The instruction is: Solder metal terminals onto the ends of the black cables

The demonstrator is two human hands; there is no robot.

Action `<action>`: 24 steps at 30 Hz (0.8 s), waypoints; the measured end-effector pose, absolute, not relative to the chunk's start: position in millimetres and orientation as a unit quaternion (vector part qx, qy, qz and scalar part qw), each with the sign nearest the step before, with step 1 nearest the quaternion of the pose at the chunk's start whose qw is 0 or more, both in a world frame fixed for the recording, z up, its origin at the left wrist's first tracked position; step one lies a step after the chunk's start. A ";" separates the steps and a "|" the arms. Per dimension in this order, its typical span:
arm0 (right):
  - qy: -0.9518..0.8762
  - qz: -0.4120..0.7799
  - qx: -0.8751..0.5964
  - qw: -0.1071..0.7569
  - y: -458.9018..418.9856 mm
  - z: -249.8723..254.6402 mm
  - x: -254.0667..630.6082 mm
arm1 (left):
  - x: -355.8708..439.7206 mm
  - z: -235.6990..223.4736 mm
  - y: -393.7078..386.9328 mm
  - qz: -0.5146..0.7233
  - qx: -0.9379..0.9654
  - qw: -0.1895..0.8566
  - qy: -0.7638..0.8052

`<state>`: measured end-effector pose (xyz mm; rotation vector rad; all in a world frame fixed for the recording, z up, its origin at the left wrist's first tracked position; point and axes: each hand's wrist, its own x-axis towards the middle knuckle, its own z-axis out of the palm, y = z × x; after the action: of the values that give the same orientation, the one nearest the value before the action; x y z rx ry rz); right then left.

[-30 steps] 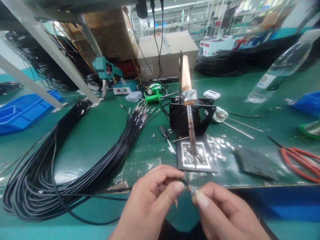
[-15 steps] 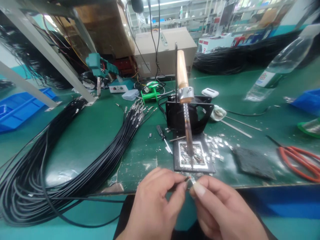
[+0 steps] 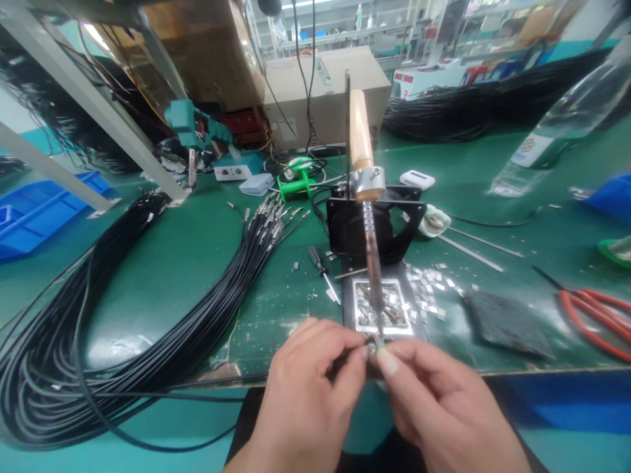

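My left hand [image 3: 310, 381] pinches what looks like the end of a thin black cable, mostly hidden by the fingers. My right hand [image 3: 438, 401] pinches a small silvery metal piece, probably a connector, against that end. The hands nearly meet at the bench's front edge. Just above the fingertips, the tip of a wooden-handled soldering iron [image 3: 361, 138] points down, at or very close to the pinched parts. The iron is fixed upright in a stand, over a white-rimmed tray [image 3: 409, 309] of small metal bits.
A thick bundle of black cables [image 3: 211, 302] curves over the bench at left. Around the stand are a black fan frame [image 3: 340, 226], a screwdriver [image 3: 316, 260] and loose metal pieces [image 3: 428, 289]. A dark block [image 3: 507, 322], orange-handled pliers [image 3: 591, 315] and a plastic bottle [image 3: 552, 144] lie right.
Both hands have moved slightly up and away from me, bringing the pinched parts to the iron's tip. The view has shifted a little.
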<state>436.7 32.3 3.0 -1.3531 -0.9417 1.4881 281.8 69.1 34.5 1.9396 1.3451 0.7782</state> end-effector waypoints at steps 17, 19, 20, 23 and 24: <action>-0.439 0.546 -0.566 0.434 32.9 2.0 439.9 | 282.0 37.7 72.2 0.300 0.744 0.323 0.502; -0.440 0.546 -0.566 0.433 31.0 2.9 440.9 | 282.2 37.9 72.0 0.300 0.744 0.327 0.499; -0.437 0.547 -0.568 0.433 30.0 3.5 441.6 | 282.2 38.1 72.0 0.300 0.744 0.327 0.500; -0.433 0.551 -0.565 0.435 28.1 5.1 443.1 | 282.2 39.1 72.0 0.300 0.745 0.323 0.500; -0.434 0.552 -0.564 0.434 28.0 5.3 443.2 | 282.1 39.4 72.0 0.299 0.746 0.322 0.501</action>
<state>443.2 28.0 5.3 -1.4037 -1.0815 1.3753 282.1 72.0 39.4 1.9584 1.3148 0.7860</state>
